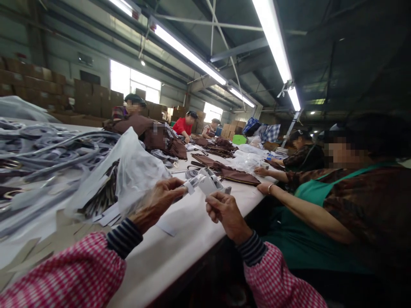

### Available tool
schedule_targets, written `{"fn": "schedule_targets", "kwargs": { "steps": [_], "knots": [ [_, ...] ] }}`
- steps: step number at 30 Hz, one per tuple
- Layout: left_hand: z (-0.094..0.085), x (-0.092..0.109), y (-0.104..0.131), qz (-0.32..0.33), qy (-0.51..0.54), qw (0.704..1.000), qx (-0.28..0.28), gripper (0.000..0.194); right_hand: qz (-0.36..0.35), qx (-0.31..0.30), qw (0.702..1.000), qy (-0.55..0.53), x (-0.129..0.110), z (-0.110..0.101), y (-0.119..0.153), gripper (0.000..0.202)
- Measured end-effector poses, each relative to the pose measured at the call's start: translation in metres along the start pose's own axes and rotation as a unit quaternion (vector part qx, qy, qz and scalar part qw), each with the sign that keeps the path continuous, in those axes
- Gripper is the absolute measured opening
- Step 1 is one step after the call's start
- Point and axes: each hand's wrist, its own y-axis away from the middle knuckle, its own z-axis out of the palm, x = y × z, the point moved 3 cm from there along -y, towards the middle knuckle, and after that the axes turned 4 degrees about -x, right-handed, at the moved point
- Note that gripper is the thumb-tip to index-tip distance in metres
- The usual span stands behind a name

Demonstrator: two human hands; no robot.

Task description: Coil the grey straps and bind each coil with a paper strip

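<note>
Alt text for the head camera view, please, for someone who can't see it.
A person's left hand and right hand, in pink-and-white checked sleeves, pinch small white and grey pieces over a white table. Grey straps are heaped at left beside a translucent white plastic bag; a co-worker in a green apron is at right, by brown fabric.

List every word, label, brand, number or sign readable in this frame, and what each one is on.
No text can be read with certainty.
White tag at the person's right hand: small dark marks, too small and blurred to read.
Stacked cardboard boxes at the back: pale patches on some, too blurred to tell whether they carry print.
</note>
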Motion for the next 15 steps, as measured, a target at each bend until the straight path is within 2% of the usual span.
{"fn": "schedule_targets", "kwargs": {
  "steps": [2, 5, 8, 15],
  "knots": [
    [0.004, 0.002, 0.001, 0.012, -0.008, 1.0, -0.013, 0.029, -0.008, -0.001, 0.999, -0.035, -0.004, 0.023, -0.004, 0.036],
    [0.006, 0.006, 0.003, 0.038, -0.038, 0.998, -0.023, 0.025, -0.019, 0.008, 0.998, -0.051, -0.004, 0.037, -0.01, 0.037],
    [0.008, 0.01, 0.005, 0.048, -0.048, 0.997, -0.025, 0.024, -0.016, 0.011, 0.998, -0.051, -0.001, 0.036, -0.014, 0.037],
    [0.016, 0.015, 0.01, 0.026, 0.013, 0.998, -0.054, 0.027, -0.011, 0.011, 0.996, -0.093, 0.015, 0.034, -0.019, 0.041]
  ]
}}
